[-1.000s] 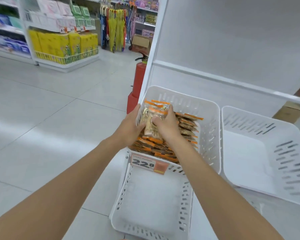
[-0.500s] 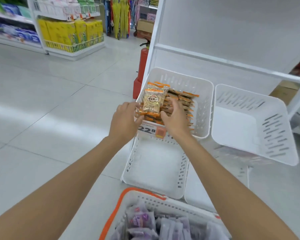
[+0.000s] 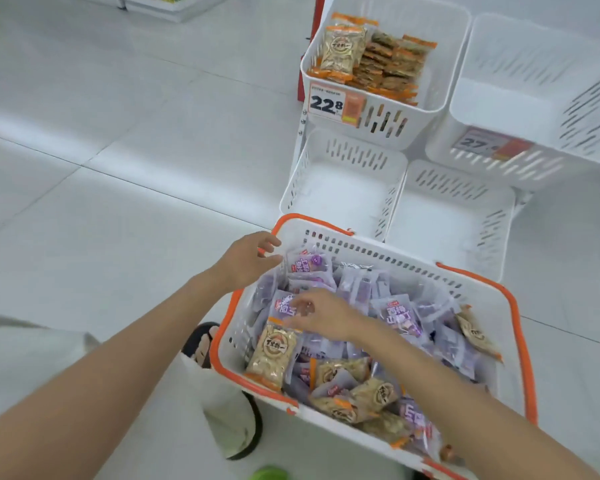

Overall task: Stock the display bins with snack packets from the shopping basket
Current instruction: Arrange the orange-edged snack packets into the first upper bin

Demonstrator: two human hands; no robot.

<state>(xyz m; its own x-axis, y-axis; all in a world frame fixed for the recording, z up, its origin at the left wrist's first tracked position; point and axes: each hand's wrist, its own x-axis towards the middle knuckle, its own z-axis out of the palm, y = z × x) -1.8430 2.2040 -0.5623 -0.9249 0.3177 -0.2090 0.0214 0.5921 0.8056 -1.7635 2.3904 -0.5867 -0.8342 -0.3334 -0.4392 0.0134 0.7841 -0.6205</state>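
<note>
The white shopping basket (image 3: 478, 292) with orange handles stands on the floor in front of me, full of purple snack packets (image 3: 400, 315) and several tan, orange-edged ones. My left hand (image 3: 245, 261) hovers at the basket's far-left corner with loosely curled fingers and holds nothing. My right hand (image 3: 321, 317) reaches across the basket, its spread fingertips at the top edge of a tan packet (image 3: 272, 355) by the left wall. The upper-left display bin (image 3: 426, 105) holds rows of tan packets (image 3: 342, 51) behind a 22.8 price tag (image 3: 329, 103).
Three other white bins hold nothing: the upper-right bin (image 3: 534, 109) with a 27 tag, the lower-left bin (image 3: 343, 188) and the lower-right bin (image 3: 454, 223). My sandalled foot (image 3: 201, 344) stands left of the basket. Pale tiled floor (image 3: 118, 168) spreads to the left.
Both hands left the packets in the upper-left bin and came down to the basket. My view tilted down, so the basket fills the foreground.
</note>
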